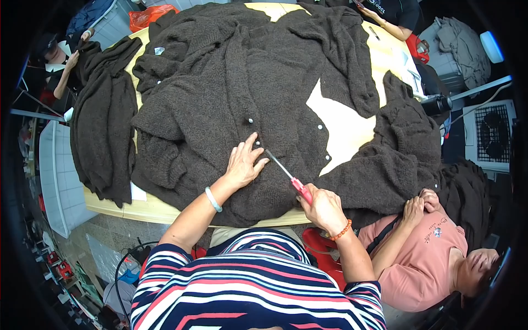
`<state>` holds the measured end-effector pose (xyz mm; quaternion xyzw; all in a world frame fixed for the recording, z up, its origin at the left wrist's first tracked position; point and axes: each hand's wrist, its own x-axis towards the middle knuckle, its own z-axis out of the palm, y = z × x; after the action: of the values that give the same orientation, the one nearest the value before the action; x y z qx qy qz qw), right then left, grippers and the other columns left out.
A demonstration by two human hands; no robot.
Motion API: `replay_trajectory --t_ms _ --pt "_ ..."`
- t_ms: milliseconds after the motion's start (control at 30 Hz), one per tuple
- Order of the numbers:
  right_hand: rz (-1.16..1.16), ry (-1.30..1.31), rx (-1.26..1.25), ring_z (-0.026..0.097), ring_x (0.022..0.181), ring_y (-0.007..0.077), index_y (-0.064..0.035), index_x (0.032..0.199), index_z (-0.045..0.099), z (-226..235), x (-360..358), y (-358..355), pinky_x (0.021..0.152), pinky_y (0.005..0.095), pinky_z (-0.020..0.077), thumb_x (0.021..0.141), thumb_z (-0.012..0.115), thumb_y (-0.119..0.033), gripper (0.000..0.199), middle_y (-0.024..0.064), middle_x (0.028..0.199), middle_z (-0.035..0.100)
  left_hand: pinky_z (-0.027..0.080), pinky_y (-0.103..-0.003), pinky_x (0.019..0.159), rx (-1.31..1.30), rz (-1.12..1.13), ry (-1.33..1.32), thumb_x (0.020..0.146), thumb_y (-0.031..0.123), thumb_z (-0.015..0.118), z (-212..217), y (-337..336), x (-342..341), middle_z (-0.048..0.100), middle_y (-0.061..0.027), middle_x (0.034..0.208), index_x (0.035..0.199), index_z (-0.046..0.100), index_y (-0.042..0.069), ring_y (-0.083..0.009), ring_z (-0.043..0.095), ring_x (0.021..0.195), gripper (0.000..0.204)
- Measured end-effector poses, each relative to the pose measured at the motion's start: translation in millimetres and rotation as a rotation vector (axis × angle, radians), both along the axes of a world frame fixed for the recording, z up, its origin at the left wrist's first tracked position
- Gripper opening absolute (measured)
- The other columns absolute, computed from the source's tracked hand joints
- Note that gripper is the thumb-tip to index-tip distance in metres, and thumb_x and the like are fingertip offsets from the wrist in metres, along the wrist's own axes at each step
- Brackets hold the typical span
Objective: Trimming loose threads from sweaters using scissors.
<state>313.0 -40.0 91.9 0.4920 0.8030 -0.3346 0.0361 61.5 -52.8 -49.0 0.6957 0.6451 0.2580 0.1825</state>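
A dark brown knitted cardigan [209, 104] lies spread over the table in front of me, with small shiny buttons [251, 120] along its front edge. My left hand [246, 163] rests on the knit with its fingers spread, the fingertips close to another button [258, 143]. In my right hand [324, 208], the fingers are wrapped round the red handle of a tool with a thin metal shaft [302, 191]; its exact kind cannot be made out. The shaft points up and left, its tip near my left thumb and index finger, at the knit by the button.
More dark knitwear hangs over the pale yellow table's [159, 212] left edge. A co-worker in a pink shirt [426, 258] sits close on the right, hands on another brown knit piece [385, 176]. Other people stand at the far corners. A white bin [58, 176] stands at left.
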Motion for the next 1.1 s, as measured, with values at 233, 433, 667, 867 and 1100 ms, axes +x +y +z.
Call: replay_trajectory --t_ms 233,433,667,867,1100 --pt "0.027 -0.04 0.109 0.068 0.064 0.0373 -0.0023 0.087 0.062 4 -2 -13 0.059 0.0472 0.0536 0.088 0.063 -0.019 0.017 0.0198 0.064 0.064 0.04 -0.041 0.094 -0.045 0.039 0.115 0.086 0.035 0.07 -7 -3 9 0.041 -0.0199 0.148 0.117 0.067 0.006 -0.031 0.049 0.114 0.042" --pt "0.045 -0.016 0.225 0.068 0.064 0.0366 -0.0032 0.084 0.061 -25 -31 10 0.06 0.0464 0.0551 0.087 0.06 -0.017 0.014 0.0204 0.065 0.065 0.039 -0.041 0.093 -0.014 0.024 0.132 0.085 0.035 0.07 -12 -5 10 0.043 -0.0208 0.146 0.119 0.066 0.006 -0.0307 0.049 0.115 0.044" --pt "0.005 0.132 0.322 0.068 0.072 0.0383 -0.003 0.086 0.062 -34 -67 55 0.065 0.0471 0.0544 0.09 0.063 -0.026 0.023 0.0199 0.073 0.067 0.04 -0.041 0.091 -0.002 0.007 0.121 0.084 0.033 0.072 -10 -7 11 0.044 -0.0218 0.146 0.12 0.065 0.006 -0.0317 0.051 0.113 0.046" --pt "0.127 -0.05 -0.112 0.067 0.079 0.0429 -0.0039 0.089 0.066 -4 8 -17 0.072 0.0512 0.0531 0.089 0.061 -0.029 0.026 0.023 0.079 0.068 0.037 -0.044 0.099 0.064 -0.032 0.111 0.084 0.027 0.071 -21 -17 4 0.035 -0.0176 0.153 0.131 0.057 0.007 -0.0323 0.047 0.121 0.053" --pt "0.022 -0.002 -0.061 0.064 0.08 0.036 -0.0059 0.099 0.06 2 24 -45 0.073 0.049 0.052 0.091 0.059 -0.021 0.017 0.0185 0.08 0.065 0.016 -0.052 0.119 -0.001 -0.141 0.149 0.085 0.013 0.066 -8 -59 15 0.028 -0.0201 0.155 0.144 0.045 0.01 -0.0403 0.023 0.145 0.063"
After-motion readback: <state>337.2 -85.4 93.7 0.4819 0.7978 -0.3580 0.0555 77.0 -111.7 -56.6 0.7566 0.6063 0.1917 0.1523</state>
